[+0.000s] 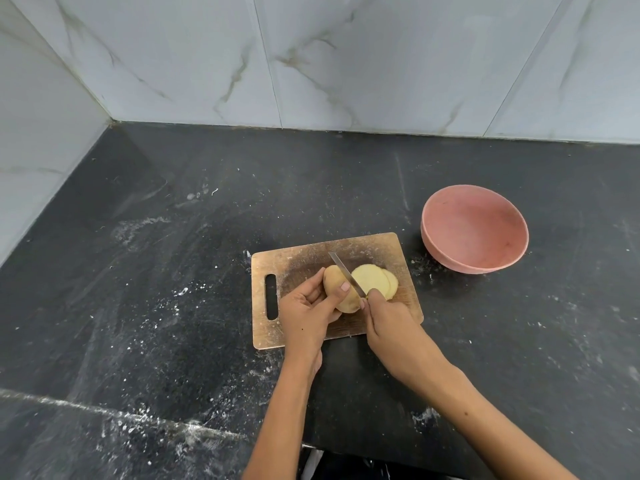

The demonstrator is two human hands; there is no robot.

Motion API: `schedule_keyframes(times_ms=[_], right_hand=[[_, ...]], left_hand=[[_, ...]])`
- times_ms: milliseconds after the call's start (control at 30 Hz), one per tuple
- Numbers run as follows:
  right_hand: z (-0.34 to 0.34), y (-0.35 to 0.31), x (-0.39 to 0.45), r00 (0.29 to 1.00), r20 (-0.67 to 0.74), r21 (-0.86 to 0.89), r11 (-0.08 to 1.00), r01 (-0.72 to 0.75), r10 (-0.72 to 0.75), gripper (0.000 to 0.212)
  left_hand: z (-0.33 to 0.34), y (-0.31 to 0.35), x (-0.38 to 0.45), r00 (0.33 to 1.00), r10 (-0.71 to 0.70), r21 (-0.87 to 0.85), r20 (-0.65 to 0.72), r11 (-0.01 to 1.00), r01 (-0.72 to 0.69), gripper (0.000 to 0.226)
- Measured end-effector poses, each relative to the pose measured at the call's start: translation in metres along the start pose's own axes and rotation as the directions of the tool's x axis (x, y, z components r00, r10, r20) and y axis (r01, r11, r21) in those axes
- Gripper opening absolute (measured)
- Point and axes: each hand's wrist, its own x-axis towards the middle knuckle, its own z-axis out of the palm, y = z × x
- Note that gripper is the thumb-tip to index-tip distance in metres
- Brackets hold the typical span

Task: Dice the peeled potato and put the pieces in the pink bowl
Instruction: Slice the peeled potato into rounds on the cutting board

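On the brown wooden cutting board (311, 258), the left hand (306, 315) grips the yellow peeled potato (337, 289). Fingers of the right hand (389, 323) hold the thin silver knife (346, 273), cutting slices (375, 280). Nearby on the counter sits the round pink bowl (474, 228).

You've got a scuffed, matt rectangular wooden cutting board (311, 261) on a dull black stone counter (138, 306) dusted with white specks. Your thin steel knife blade (346, 273) shines smooth. The round pink bowl (474, 228) looks matt plastic; glossy white marble-look wall tiles (346, 64) behind.
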Motion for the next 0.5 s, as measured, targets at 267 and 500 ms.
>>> schedule_keyframes(times_ms=[267, 500], right_hand=[[0.0, 0.001, -0.004, 1.0, 0.031, -0.027, 1.0, 0.005, -0.004, 0.016], [0.002, 0.003, -0.01, 0.998, 0.031, -0.034, 0.998, -0.05, 0.051, 0.017]], left_hand=[[0.003, -0.001, -0.002, 0.999, -0.005, 0.006, -0.044, 1.0, 0.005, 0.048], [0.007, 0.001, 0.0, 0.997, 0.061, 0.111, -0.036, 0.992, -0.057, 0.05]])
